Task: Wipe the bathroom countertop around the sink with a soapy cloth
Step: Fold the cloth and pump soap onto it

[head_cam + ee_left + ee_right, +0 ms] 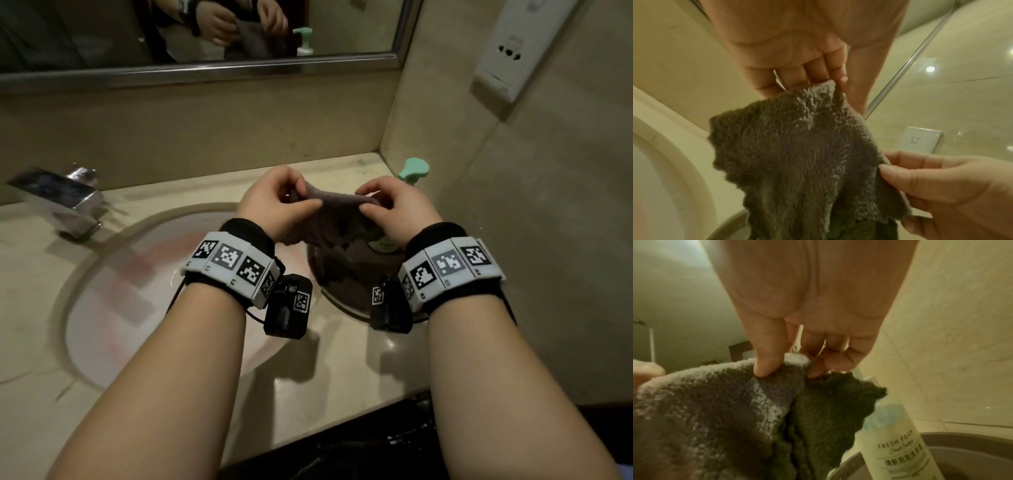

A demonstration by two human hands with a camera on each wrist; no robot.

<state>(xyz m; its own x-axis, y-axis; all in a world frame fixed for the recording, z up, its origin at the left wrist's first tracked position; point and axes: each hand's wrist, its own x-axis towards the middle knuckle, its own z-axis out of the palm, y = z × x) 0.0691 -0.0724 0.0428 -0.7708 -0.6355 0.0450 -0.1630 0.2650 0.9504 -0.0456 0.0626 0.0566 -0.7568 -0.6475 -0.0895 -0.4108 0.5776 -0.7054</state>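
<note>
Hanging above a dark round basin (346,294), a grey fluffy terry cloth (329,212) is pinched at its upper edge by the left hand (274,202) and the right hand (397,209).

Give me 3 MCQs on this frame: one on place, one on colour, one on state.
1. Where is the basin?
A. on the counter right of the sink
B. inside the sink
C. on the floor

2. What colour is the pump on the soap bottle?
A. red
B. mint green
C. black

3. How is the cloth held?
A. lying flat on the counter
B. in the left hand only
C. pinched by both hands, hanging

Key:
1 A, it stands on the counter beside the sink.
2 B, green in the head view.
3 C, left hand and right hand each pinch its top edge.
</note>
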